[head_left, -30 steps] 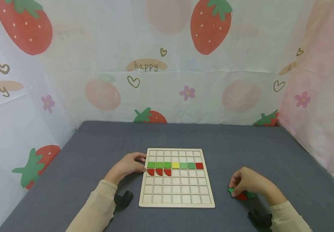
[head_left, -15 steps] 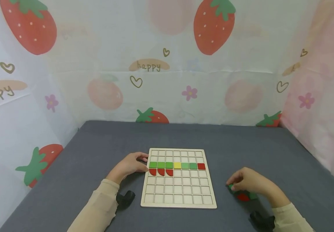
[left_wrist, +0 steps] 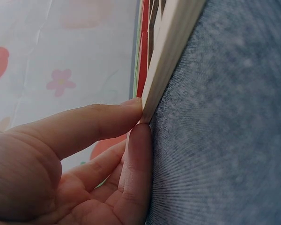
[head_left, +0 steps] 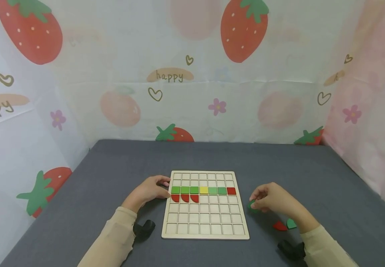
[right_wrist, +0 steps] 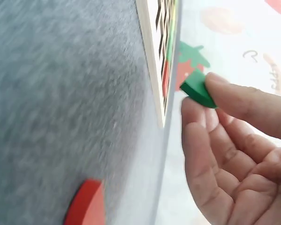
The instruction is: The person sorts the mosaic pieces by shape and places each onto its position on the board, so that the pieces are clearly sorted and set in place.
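Observation:
My left hand [head_left: 150,190] touches the left edge of a square wooden grid board [head_left: 206,229], thumb and fingertips against its side. In the left wrist view the thumb [left_wrist: 98,123] meets the board's pale edge [left_wrist: 166,61]. Just right of the board, my right hand [head_left: 274,200] pinches a green piece between thumb and fingers. The right wrist view shows this green quarter-circle tile [right_wrist: 197,88] held at the fingertips, clear of the table. A red quarter-circle tile [head_left: 280,226] and another green tile [head_left: 291,223] lie on the table below the right hand.
Across one board row run green square tiles [head_left: 185,190], a yellow tile [head_left: 204,190] and a red square tile [head_left: 231,191]. Three red quarter-circle tiles [head_left: 185,198] sit in the row below, at left. A strawberry-print cloth [head_left: 212,74] hangs behind the grey table [head_left: 129,155].
My right hand has lifted the green quarter-circle tile off the table and moved left toward the board, uncovering the red and green tiles there. The left hand stays at the board's edge.

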Tool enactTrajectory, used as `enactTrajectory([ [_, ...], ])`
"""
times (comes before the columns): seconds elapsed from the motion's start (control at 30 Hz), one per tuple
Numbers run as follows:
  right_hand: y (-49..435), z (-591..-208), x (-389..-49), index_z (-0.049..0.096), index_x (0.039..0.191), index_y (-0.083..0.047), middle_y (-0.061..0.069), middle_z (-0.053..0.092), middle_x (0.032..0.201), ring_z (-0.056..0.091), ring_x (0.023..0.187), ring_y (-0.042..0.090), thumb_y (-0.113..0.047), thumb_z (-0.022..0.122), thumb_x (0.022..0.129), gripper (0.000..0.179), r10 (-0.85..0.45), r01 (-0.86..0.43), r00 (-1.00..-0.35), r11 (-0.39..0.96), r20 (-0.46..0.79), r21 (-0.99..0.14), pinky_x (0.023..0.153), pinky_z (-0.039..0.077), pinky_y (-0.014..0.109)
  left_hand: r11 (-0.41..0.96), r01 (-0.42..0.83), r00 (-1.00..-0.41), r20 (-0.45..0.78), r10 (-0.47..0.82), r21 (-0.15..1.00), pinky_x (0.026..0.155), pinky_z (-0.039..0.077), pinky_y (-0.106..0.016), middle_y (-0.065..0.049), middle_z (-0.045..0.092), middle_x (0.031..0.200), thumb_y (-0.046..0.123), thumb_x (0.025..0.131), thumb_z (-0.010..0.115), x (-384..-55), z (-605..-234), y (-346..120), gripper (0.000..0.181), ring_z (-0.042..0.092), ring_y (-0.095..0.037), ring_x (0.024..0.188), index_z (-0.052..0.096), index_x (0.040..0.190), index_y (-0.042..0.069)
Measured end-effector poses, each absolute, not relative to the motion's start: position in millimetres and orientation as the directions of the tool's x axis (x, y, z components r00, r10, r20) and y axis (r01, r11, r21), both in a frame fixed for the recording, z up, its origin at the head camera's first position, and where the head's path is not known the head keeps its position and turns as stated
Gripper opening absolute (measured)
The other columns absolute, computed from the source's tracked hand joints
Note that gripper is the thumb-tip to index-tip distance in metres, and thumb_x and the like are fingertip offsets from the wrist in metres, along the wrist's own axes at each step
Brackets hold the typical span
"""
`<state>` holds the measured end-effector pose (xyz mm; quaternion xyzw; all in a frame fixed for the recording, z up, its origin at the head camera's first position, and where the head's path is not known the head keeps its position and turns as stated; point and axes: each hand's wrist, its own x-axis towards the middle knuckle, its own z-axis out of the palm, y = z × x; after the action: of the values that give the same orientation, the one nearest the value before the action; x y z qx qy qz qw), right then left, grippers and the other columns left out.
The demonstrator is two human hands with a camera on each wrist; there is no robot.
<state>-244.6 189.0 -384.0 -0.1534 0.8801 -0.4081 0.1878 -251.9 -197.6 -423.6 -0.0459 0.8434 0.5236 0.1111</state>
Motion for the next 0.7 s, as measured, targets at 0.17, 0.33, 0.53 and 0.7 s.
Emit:
enactTrajectory([
  [0.17, 177, -380, -247, 0.070, 0.092, -0.001, 0.002, 0.069, 0.078, 0.066, 0.071, 0.016, -0.012, 0.076, 0.085, 0.014, -0.404, -0.083, -0.894, 0.575, -0.194, -0.814, 0.068, 0.058, 0.033, 0.438, -0.190, -0.971, -0.234, 0.047, 0.879, 0.080, 0.054, -0.030, -0.015, 0.057, 0.116, -0.002, 0.081, 0.072, -252, -424, -198, 0.058, 0.060, -0.018, 0.094, 0.055, 0.136, -0.001],
  [0.33, 166, -377, -248, 0.070, 0.098, 0.003, 0.005, 0.071, 0.083, 0.069, 0.073, 0.017, -0.010, 0.076, 0.085, 0.020, -0.457, -0.115, -0.873, 0.535, -0.171, -0.837, 0.071, 0.059, 0.036, 0.443, -0.193, -0.972, -0.233, 0.038, 0.876, 0.080, 0.054, -0.030, -0.014, 0.058, 0.116, -0.002, 0.080, 0.072, -252, -424, -198, 0.057, 0.060, -0.018, 0.093, 0.056, 0.136, 0.000],
  [0.53, 156, -374, -249, 0.071, 0.115, 0.005, 0.013, 0.074, 0.100, 0.073, 0.086, 0.024, -0.007, 0.070, 0.090, 0.028, -0.501, -0.138, -0.843, 0.555, -0.197, -0.820, 0.079, 0.060, 0.039, 0.458, -0.167, -0.977, -0.210, 0.044, 0.873, 0.079, 0.053, -0.031, -0.016, 0.057, 0.116, -0.003, 0.079, 0.073, -250, -424, -198, 0.058, 0.059, -0.020, 0.094, 0.056, 0.135, -0.002],
  [0.7, 147, -376, -250, 0.071, 0.111, 0.004, 0.014, 0.073, 0.106, 0.072, 0.088, 0.023, -0.006, 0.068, 0.090, 0.023, -0.498, -0.136, -0.844, 0.559, -0.200, -0.818, 0.080, 0.059, 0.038, 0.450, -0.161, -0.977, -0.206, 0.052, 0.878, 0.080, 0.054, -0.032, -0.017, 0.057, 0.117, -0.004, 0.079, 0.073, -250, -425, -199, 0.060, 0.060, -0.019, 0.094, 0.054, 0.136, -0.003],
])
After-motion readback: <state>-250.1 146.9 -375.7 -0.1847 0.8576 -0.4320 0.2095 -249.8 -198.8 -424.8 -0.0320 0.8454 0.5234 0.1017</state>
